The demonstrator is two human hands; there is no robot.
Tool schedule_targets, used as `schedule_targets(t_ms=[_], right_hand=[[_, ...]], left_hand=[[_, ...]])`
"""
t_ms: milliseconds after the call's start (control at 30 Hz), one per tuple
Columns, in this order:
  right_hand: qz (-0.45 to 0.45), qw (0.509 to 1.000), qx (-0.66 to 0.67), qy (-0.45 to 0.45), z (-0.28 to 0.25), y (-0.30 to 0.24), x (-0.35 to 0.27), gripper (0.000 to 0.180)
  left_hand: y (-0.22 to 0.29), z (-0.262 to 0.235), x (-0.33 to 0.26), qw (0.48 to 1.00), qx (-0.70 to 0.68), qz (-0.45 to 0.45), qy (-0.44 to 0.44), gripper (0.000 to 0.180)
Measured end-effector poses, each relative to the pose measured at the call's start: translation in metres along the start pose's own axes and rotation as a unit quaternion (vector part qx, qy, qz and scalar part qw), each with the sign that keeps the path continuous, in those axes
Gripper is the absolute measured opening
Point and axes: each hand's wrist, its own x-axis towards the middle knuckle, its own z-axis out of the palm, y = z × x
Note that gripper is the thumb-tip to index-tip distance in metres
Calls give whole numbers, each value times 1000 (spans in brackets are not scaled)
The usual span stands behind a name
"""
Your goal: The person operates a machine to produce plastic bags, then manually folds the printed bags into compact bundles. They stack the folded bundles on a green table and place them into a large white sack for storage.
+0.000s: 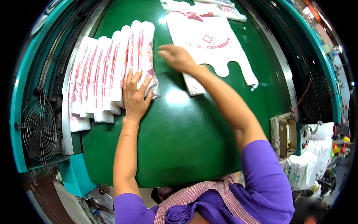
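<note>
My left hand [136,95] lies with fingers spread on the near end of the rightmost folded bundle of plastic bags [146,44]. Several such white bundles with red print [99,74] stand side by side to its left, overlapping, with thin yellowish bands around some. My right hand [179,59] is over the green surface, between the bundles and a flat stack of white plastic carrier bags [212,37]. Its fingers point left and are smeared by motion, so their grip is unclear. The stack has handle cutouts at its near end, and a folded white part [194,85] sticks out beneath my right forearm.
The green work surface [179,142] has metal rails [274,56] along both sides. More white bags [229,11] lie at the far end. Round fan guards [41,128] flank the surface. A control box [287,136] stands at the right edge, with white sacks [304,168] beyond.
</note>
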Motion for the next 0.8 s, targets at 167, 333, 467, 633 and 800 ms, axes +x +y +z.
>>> schedule_targets(t_ms=[167,333,467,633,800], right_hand=[[37,959,-280,2,-99,60,-107,28],[14,977,-168,-134,-100,-15,-192,24],[78,970,175,-152,-127,-34,-266,28],[-28,969,-224,-100,-140,2,-335,42],[7,955,-291,-48,-123,1,-346,43]], left_hand=[[6,6,7,1000,10,15,-16,44],[60,-7,-9,996,73,-38,-41,43],[154,-44,-39,980,-70,42,-183,40],[260,-71,-72,900,-202,177,-344,61],[332,-28,-100,898,-195,283,-274,64]])
